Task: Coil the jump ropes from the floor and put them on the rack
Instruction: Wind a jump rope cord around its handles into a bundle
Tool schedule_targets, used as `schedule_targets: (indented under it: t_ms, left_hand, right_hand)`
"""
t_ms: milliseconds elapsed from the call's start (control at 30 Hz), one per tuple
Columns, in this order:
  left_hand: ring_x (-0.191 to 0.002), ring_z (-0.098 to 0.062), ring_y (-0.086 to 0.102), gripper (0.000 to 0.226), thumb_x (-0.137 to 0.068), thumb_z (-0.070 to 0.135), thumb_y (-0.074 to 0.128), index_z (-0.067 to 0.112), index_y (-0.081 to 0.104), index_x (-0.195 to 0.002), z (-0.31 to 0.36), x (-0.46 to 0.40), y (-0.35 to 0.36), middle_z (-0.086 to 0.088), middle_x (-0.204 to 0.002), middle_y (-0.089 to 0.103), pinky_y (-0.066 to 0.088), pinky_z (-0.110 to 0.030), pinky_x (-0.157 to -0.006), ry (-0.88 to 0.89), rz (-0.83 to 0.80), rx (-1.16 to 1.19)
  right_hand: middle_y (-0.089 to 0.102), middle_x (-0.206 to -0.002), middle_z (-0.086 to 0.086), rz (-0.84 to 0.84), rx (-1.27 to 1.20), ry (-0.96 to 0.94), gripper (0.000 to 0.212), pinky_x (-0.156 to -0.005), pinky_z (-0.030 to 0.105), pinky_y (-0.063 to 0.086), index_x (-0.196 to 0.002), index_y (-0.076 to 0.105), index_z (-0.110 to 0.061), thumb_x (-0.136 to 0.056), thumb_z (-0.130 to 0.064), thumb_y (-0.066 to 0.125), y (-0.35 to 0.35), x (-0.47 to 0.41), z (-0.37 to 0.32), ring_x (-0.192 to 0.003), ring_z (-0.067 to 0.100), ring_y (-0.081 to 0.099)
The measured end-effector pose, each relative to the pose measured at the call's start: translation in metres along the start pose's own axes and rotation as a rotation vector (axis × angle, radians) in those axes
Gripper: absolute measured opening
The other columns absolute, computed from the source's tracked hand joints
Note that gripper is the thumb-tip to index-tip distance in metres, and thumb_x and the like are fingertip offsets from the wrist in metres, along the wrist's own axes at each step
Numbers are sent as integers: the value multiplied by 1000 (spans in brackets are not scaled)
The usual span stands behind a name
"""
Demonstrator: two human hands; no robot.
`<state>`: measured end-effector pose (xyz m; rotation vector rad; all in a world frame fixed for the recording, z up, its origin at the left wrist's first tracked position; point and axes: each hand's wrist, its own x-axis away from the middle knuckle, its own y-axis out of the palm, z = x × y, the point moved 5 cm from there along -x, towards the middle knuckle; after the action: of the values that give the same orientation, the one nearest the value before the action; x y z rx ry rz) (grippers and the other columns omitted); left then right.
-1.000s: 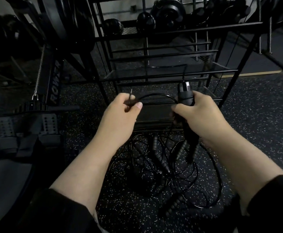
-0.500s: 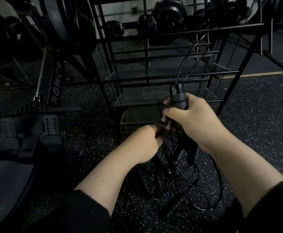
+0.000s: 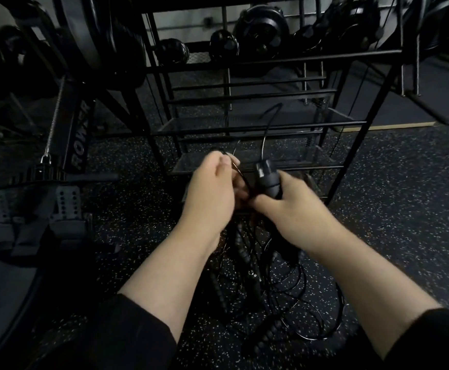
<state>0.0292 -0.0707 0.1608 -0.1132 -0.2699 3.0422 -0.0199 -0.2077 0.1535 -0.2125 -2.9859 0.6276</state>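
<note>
Two bare hands meet in front of a black wire rack (image 3: 258,126) that stands on a dark rubber floor (image 3: 404,182) flecked with pale specks. The room is dim. To the left of the rack sits a rowing machine (image 3: 76,140) with grey footplates and a chain, and dark weights (image 3: 260,25) line the rack's top tier. A pale strip edges the flooring far right, behind the rack.

The right hand (image 3: 295,209) is curled round an upright black handle (image 3: 267,180) of one jump rope; its thin black cord (image 3: 267,126) rises from the handle's top and arcs up in front of the rack's middle shelf. The left hand (image 3: 212,188), just beside the right and touching it at the fingers, pinches a loop of that thin cord near the handle. The left hand is somewhat blurred, so the exact finger hold is hard to read.

Below the wrists, more jump ropes (image 3: 284,289) lie in a tangled heap on the floor, thin cords looping over one another with several ribbed black handles among them; how many ropes cannot be told.

The rack's lower shelves sit directly behind the hands, its right leg slanting down near the right hand. Open floor spreads to the right of the heap, while the rowing machine crowds the left.
</note>
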Motion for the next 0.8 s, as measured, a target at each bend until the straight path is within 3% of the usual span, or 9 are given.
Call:
schedule_targets:
  t_ms: [100, 233, 333, 400, 500, 533, 633, 733, 800]
  left_hand:
    - [-55, -15, 55, 31, -112, 21, 32, 18, 56, -92, 7, -5, -8, 3, -64, 52, 47, -30, -54, -74, 53, 357]
    - [-63, -19, 59, 28, -110, 14, 34, 14, 60, -98, 14, -3, -12, -3, -73, 62, 49, -31, -57, -94, 32, 427]
    - [-84, -23, 68, 34, -101, 5, 39, 20, 70, -105, 8, 2, -10, -3, -95, 74, 51, -33, -69, -124, -108, 13]
    - [-83, -18, 68, 30, -100, 11, 47, 25, 72, -107, 0, 11, -1, -1, -98, 76, 46, -29, -71, -128, -327, -325]
    - [-81, -19, 66, 18, -97, 25, 58, 24, 69, -111, -23, 27, 14, -4, -100, 76, 52, -28, -74, -180, -577, -501]
    - [-87, -24, 69, 21, -94, 31, 59, 26, 67, -112, -30, 26, 17, -5, -101, 76, 57, -37, -80, -157, -588, -546]
    - [-93, -34, 71, 17, -102, 30, 54, 25, 69, -108, -34, 22, 16, -8, -97, 76, 57, -49, -83, -132, -470, -549]
    - [-90, -25, 70, 25, -107, 26, 45, 22, 68, -99, -23, 10, 4, -3, -96, 74, 56, -48, -85, -80, -294, -498]
    - [-87, -18, 68, 29, -108, 31, 40, 20, 66, -99, -12, 6, -3, -5, -95, 72, 57, -47, -82, -40, -213, -409]
  right_hand:
    - [77, -78, 3, -46, -19, 15, 14, -66, 33, 56, -97, 64, -16, -87, -12, 72, 9, 1, 6, -64, 14, 70]
    - [76, -77, 6, 75, -79, 9, 10, -61, 36, 56, -97, 64, -12, -89, -9, 69, 4, 0, 6, -61, 18, 70]
    - [72, -76, 4, 169, -109, -46, 6, -68, 39, 55, -91, 65, -14, -87, -13, 69, -5, -1, -1, -69, 20, 67]
    - [71, -73, -5, 164, -159, -61, 5, -66, 30, 53, -89, 65, -17, -89, -14, 69, -8, -1, -6, -66, 7, 63]
    - [72, -72, 0, 118, -265, -89, 5, -64, 34, 52, -93, 64, -12, -92, -8, 65, -10, 2, -15, -62, 14, 63]
    - [70, -70, 3, 106, -324, -96, 6, -62, 37, 51, -95, 63, -10, -93, -4, 64, -10, 3, -18, -60, 18, 62]
    - [73, -77, 6, 96, -455, -106, 12, -62, 39, 52, -104, 64, -9, -96, 0, 62, -13, 4, -21, -63, 23, 64]
    - [79, -94, 7, 94, -477, -99, 16, -69, 37, 57, -112, 66, -12, -99, -6, 62, -20, 4, -22, -74, 23, 71]
    - [80, -97, -4, 97, -365, -63, 17, -77, 31, 59, -113, 68, -23, -98, -15, 65, -22, 1, -13, -83, 16, 74]
